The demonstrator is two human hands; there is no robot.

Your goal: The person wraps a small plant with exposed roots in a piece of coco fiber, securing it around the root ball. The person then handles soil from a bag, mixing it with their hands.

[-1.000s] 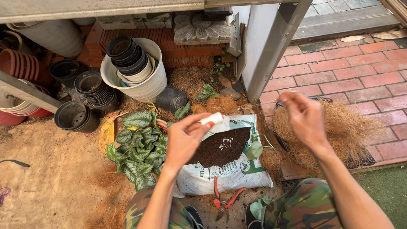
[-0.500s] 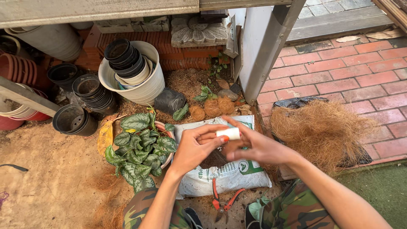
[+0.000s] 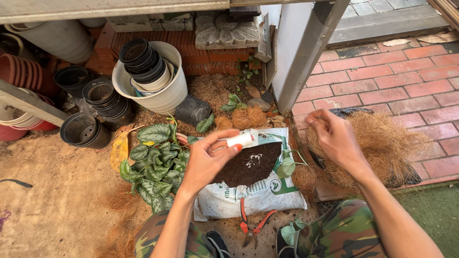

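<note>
My left hand (image 3: 209, 160) holds a small white roll (image 3: 241, 140) between thumb and fingers, above an open white bag of dark potting soil (image 3: 248, 165). My right hand (image 3: 336, 140) hovers over a pile of brown coconut fibre (image 3: 382, 145) on the brick paving, its fingers pinched together; whether a strand is in them I cannot tell. A leafy green plant with silver-patterned leaves (image 3: 155, 160) lies left of the bag. Red-handled pruning shears (image 3: 251, 224) lie on the ground by my knees.
Stacks of black plastic pots (image 3: 103, 98) and a white bucket holding more pots (image 3: 153, 79) stand at the back left. Terracotta pots (image 3: 19, 71) sit far left. A grey metal post (image 3: 306, 52) rises at the middle. Two small fibre balls (image 3: 248, 117) lie behind the bag.
My right hand has left the white roll and moved right over the coconut fibre. My left hand keeps the roll, now lifted slightly above the soil.
</note>
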